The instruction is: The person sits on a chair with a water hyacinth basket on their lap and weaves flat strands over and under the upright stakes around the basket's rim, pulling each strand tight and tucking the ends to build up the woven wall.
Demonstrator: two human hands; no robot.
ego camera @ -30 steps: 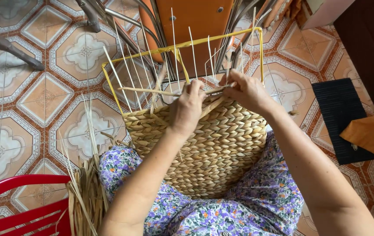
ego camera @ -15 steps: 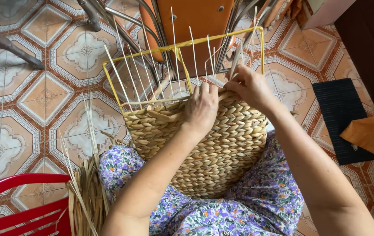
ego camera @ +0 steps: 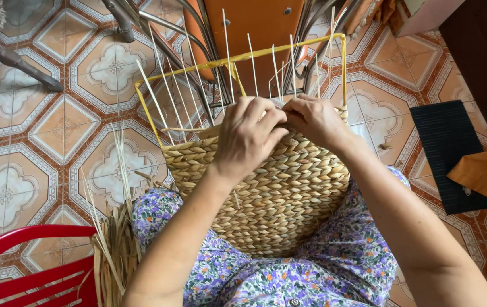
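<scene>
A half-woven straw basket rests on my lap, its braided tan wall facing me. A yellow wire frame with several thin pale upright stakes rises from its top edge. My left hand lies over the basket's upper rim, fingers curled on the weave. Close beside it, my right hand pinches a straw strand at the rim. The two hands nearly touch. What lies between the fingers is hidden.
A bundle of loose dry straw lies at my left knee beside a red plastic chair. Metal chair legs and an orange board stand ahead on the patterned tile floor. A black mat lies at right.
My left hand has slid right along the rim toward my right hand, so both now meet at the top edge of the basket.
</scene>
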